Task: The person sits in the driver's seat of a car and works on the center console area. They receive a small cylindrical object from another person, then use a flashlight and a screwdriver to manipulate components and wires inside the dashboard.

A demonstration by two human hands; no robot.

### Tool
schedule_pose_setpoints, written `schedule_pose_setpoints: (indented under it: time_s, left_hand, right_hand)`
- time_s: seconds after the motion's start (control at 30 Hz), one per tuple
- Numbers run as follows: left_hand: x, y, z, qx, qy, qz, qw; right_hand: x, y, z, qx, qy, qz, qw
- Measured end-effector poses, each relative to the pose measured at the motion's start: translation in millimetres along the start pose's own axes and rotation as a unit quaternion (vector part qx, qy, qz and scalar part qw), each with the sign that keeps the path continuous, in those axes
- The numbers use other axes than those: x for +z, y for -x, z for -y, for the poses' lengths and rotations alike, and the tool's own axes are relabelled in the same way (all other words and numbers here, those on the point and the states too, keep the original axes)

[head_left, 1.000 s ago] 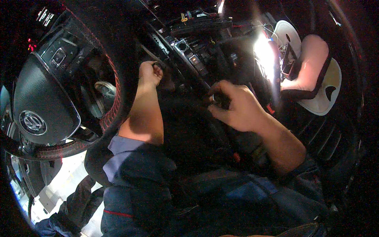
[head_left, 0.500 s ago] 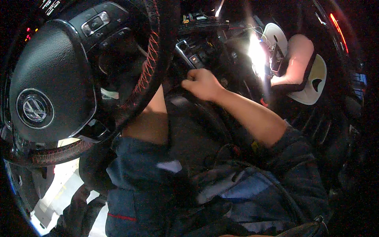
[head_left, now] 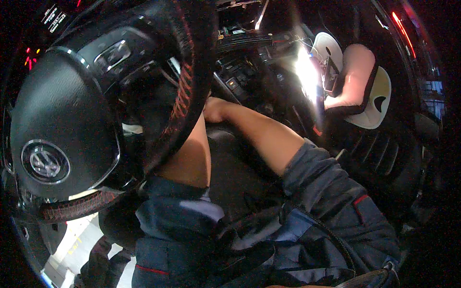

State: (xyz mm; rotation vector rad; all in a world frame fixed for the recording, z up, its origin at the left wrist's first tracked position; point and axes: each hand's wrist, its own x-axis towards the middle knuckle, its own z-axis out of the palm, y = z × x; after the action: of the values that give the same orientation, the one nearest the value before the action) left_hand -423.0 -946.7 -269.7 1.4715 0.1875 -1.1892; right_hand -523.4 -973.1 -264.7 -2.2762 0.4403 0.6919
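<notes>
My right hand is beside the right side of the steering wheel, a dark rim with red stitching. It is close to my left forearm, which passes up behind the rim. The wheel hides my left hand, so what it holds or touches does not show. The right hand's fingers are also mostly covered by the rim and shadow, leaving their grip unclear. Just beyond the right hand lies the dark centre console with a small orange-lit spot.
A bright work light glares at the right. Past it are a pinkish padded piece and pale rounded panels with dark openings. Loose thin wires hang near the opened dashboard. A bright floor shows at lower left.
My right hand has moved left from the console to the wheel rim and my left forearm. The view has shifted slightly, and the steering wheel appears somewhat lower.
</notes>
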Motion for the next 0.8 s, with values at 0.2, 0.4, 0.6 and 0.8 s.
schedule_pose_setpoints:
  time_s: [0.2,0.4,0.6,0.8]
  left_hand:
    - [13,-9,5,-0.065,0.045,0.029,0.996]
    - [17,-35,7,-0.163,0.155,0.063,0.972]
    - [21,-30,12,-0.181,0.131,0.061,0.973]
    - [14,-55,33,-0.187,0.206,0.148,0.949]
  right_hand:
    - [52,-23,-45,-0.089,-0.067,-0.187,0.976]
    - [64,-32,-57,0.102,-0.425,-0.028,0.899]
    - [54,-14,-46,0.042,-0.288,-0.104,0.951]
    - [49,13,-33,0.026,-0.103,-0.159,0.982]
